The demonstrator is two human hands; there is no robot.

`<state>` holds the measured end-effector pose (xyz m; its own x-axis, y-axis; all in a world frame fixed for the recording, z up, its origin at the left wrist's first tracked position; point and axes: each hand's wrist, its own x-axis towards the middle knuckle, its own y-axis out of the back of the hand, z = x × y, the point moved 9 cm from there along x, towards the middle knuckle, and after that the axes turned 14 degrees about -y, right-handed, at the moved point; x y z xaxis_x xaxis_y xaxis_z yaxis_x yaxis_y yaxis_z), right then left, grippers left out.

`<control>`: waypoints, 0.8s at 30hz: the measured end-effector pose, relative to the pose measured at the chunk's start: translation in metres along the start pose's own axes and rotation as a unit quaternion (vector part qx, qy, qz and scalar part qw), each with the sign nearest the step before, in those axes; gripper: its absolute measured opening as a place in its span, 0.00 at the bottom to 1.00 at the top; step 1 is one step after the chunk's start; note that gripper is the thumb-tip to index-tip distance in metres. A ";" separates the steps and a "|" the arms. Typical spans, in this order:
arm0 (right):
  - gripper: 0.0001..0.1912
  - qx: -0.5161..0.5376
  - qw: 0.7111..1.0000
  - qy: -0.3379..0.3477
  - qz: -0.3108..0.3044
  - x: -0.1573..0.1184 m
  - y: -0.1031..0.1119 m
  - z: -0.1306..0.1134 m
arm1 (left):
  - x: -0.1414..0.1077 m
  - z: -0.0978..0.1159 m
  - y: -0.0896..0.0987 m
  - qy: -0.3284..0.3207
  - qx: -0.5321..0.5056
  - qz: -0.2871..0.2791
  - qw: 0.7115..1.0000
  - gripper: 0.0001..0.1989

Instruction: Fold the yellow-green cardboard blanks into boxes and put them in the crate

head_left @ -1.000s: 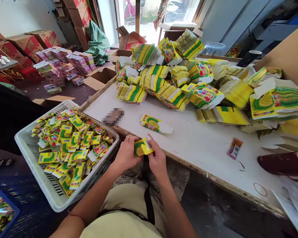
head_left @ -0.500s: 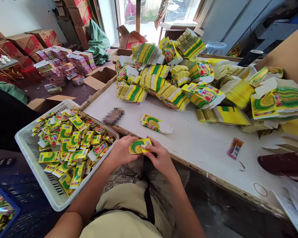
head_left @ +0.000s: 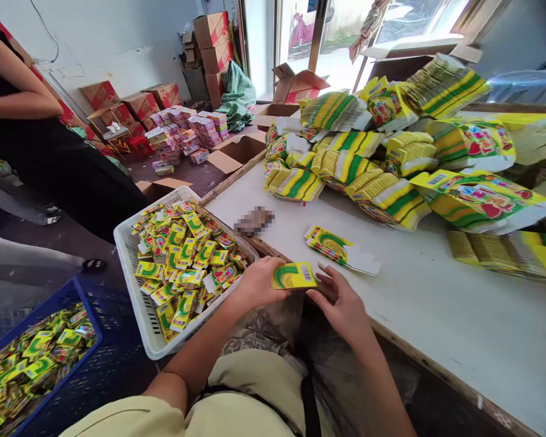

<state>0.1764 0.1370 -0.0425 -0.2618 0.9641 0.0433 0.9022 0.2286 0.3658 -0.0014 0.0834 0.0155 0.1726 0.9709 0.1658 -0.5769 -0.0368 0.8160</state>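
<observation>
Leftmost, a blue plastic crate (head_left: 94,321) with a meshed wall holds a jumble of yellow-green packs (head_left: 40,346), while beyond it stands a person in loose black cloth (head_left: 45,158). Next comes a white basket (head_left: 130,282), rigid and slotted, heaped with small oblong packs (head_left: 186,252) of printed card, lying at all angles. Farther back, pinkish boxes (head_left: 182,133) with crisp edges sit stacked on the dark floor. The left hand (head_left: 259,284) grips the left end of a small box (head_left: 293,276), flat and yellow with green curves and a barcode, above the lap just off the table's edge. At that box's other end, the right hand (head_left: 339,300) is loosely parted, thumb low and fingers curved above; whether it presses the card, I cannot tell. Behind them, a flattened carton (head_left: 341,249) with pale flaps lies on the smooth white table (head_left: 437,340). Toward the right, thick bundles of folded cartons (head_left: 391,197) pile up, their layered edges ridged like pleats.
</observation>
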 end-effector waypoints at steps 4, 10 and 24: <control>0.29 -0.140 0.980 -0.014 0.139 0.049 0.039 0.017 | -0.012 -0.040 0.037 0.080 0.094 0.033 0.992 0.27; 0.14 -0.319 0.940 -0.003 0.119 0.094 0.033 0.054 | -0.041 -0.092 0.066 0.225 0.206 -0.032 0.952 0.28; 0.24 -0.363 0.921 -0.072 0.122 0.088 0.026 0.051 | -0.075 -0.126 0.088 0.297 0.243 -0.078 0.920 0.36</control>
<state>0.1942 0.2349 -0.0763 0.0136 0.9947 0.1022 0.4468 -0.0975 0.8893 -0.1662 0.0372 0.0053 -0.3262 0.9262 -0.1890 -0.1326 0.1531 0.9793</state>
